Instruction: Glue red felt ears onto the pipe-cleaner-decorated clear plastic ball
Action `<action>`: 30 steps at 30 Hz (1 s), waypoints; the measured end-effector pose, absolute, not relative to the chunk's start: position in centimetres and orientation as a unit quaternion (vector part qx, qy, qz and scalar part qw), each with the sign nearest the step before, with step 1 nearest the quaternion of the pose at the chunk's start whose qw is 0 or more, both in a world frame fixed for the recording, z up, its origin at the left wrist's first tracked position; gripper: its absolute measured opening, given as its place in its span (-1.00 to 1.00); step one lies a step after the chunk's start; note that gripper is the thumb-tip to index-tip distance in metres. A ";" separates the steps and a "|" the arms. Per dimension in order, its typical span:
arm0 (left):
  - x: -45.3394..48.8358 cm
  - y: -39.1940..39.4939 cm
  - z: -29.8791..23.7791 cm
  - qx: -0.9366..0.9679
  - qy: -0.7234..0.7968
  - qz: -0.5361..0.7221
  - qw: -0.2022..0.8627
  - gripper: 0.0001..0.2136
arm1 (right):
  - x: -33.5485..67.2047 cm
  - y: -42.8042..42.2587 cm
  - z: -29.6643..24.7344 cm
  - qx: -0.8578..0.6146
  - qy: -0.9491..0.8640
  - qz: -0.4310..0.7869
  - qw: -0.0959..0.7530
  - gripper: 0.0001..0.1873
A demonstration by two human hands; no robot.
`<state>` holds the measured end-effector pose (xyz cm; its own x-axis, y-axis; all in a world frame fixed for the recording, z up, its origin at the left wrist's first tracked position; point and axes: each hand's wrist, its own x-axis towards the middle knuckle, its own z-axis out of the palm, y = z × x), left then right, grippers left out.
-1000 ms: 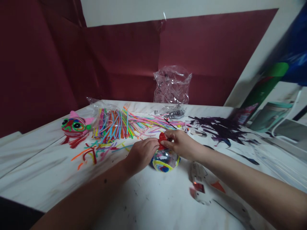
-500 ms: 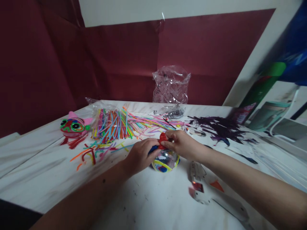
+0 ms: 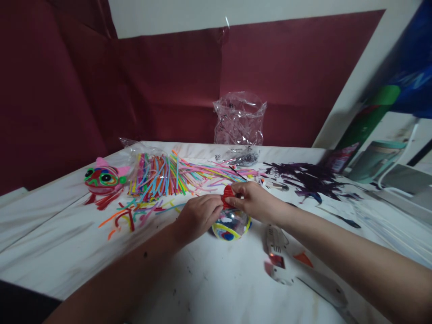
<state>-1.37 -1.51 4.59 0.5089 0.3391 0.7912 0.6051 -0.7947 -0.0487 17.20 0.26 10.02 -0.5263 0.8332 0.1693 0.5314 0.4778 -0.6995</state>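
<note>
A clear round ball (image 3: 232,218) rests on the tabletop in front of me, decorated with yellow and blue fuzzy strips. A small red ribbed piece (image 3: 228,194) sits on top of it. My right hand (image 3: 251,200) pinches this red piece between thumb and fingers. Closed at the ball's upper left, my left hand (image 3: 199,216) has its fingertips against the ball and the red piece; its exact grip is partly hidden. Right of the ball lies a white glue gun (image 3: 278,252) with a glowing red spot, under my right forearm.
Colourful pipe cleaners (image 3: 158,177) spread across the back left, with cut bits (image 3: 126,216) nearer. A finished-looking fish figure (image 3: 105,180) stands far left. Behind are a clear plastic bag (image 3: 239,121) and dark purple strands (image 3: 307,177). Scissors-like black handle (image 3: 349,221) lies right.
My left fingers have shifted slightly over the ball's top, covering the blue part that showed before. The right hand keeps its pinch on the red piece; the view has moved a little.
</note>
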 end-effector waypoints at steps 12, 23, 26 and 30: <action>-1.3 -1.7 4.2 -0.845 -0.307 -0.427 0.102 -0.88 | 16.9 0.2 10.1 -0.422 -0.828 0.278 0.244 -0.79; -1.2 -2.0 3.6 -0.778 -0.386 -0.493 -0.054 -0.72 | 18.2 0.1 9.9 -0.398 -0.755 0.394 0.340 -0.75; -1.2 -1.9 3.3 -0.753 -0.411 -0.496 -0.131 -0.67 | 19.0 0.3 9.3 -0.414 -0.754 0.379 0.342 -0.75; -1.4 -1.7 2.9 -0.761 -0.402 -0.485 -0.155 -0.71 | 19.3 0.4 8.7 -0.415 -0.757 0.375 0.338 -0.75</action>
<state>-1.39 -1.74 2.86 0.2075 0.7624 0.6130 0.4610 -0.6289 0.6261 19.35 0.39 8.69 -0.4274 0.8817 0.2001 0.3748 0.3742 -0.8482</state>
